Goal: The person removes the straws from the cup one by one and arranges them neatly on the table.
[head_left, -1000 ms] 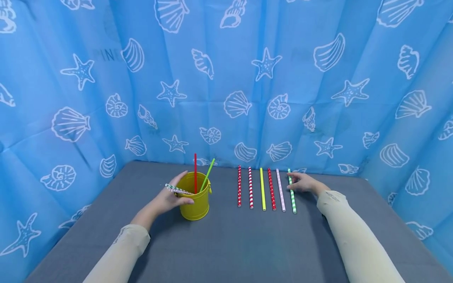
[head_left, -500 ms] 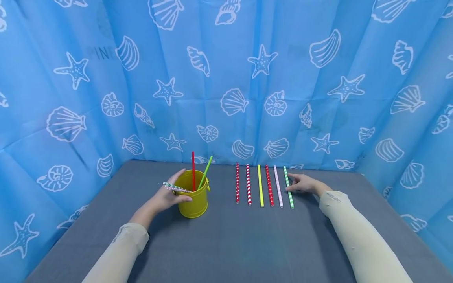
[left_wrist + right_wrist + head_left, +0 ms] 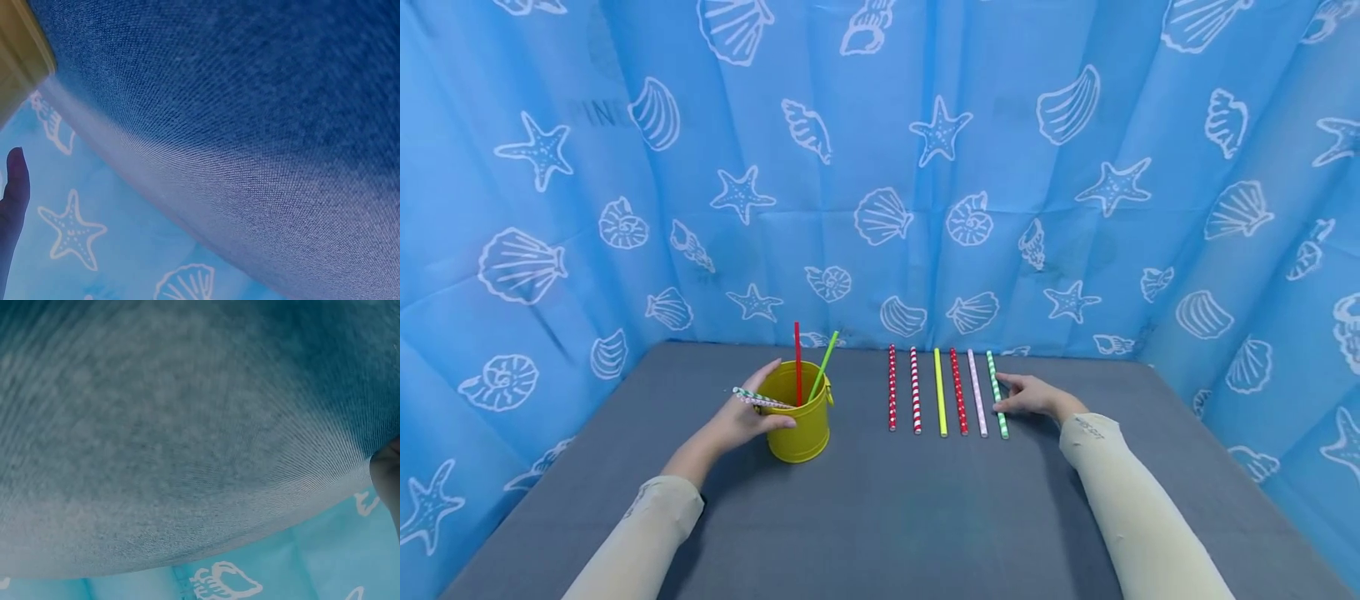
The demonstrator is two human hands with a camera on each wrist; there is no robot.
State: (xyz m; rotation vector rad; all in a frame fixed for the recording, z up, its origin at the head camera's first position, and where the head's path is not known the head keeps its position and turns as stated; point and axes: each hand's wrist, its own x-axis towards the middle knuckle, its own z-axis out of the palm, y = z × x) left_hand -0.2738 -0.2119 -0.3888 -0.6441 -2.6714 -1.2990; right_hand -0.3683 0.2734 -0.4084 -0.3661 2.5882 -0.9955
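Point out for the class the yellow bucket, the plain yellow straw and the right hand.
Yellow bucket (image 3: 804, 435), head view: front of its outer wall.
Plain yellow straw (image 3: 940, 392), head view: middle of its length.
Right hand (image 3: 1031, 395), head view: middle of the hand.

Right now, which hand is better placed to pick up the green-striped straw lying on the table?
Likely the right hand: it is at the green-striped straw, the row's rightmost, while the left hand holds the yellow bucket.

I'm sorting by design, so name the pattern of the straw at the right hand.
Green and white stripes; that straw shows best in the head view.
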